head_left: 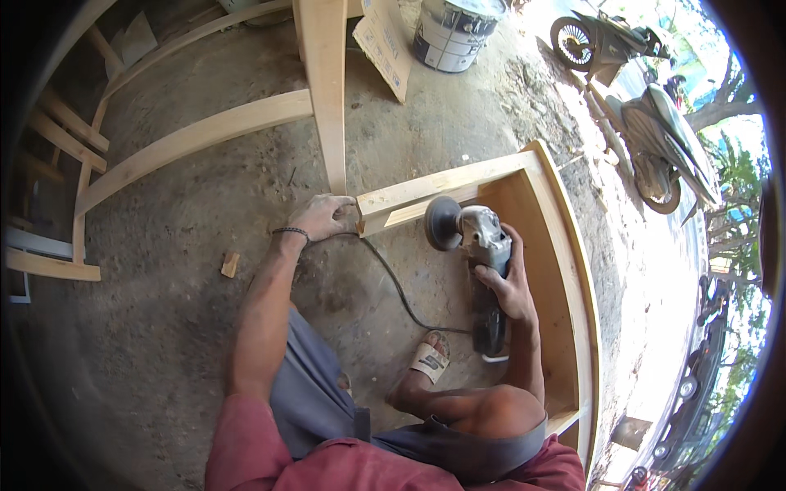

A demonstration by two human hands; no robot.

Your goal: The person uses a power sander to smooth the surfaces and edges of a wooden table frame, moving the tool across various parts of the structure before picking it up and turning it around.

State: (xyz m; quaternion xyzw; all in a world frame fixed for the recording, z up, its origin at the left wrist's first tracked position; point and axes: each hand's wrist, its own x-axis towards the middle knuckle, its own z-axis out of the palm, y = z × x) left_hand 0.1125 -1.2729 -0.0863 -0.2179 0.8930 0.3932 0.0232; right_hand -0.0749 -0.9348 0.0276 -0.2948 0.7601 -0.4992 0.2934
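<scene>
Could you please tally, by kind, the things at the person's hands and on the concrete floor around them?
Angle grinder, held in the right hand: 1
Wooden frame, braced by the left hand: 1
Small wood offcut: 1
Paint bucket: 1
Cardboard piece: 1
Motorbikes: 2
Total: 7

At the top of my view, well beyond my work, a round white bucket [453, 31] stands on the concrete floor [164, 352], wrapped in a printed label [446, 37] with a dark band and grey lettering. Just to its left a flat brown cardboard box [385, 45] leans tilted against the upright wooden post [325, 90], its face showing small dark print
</scene>
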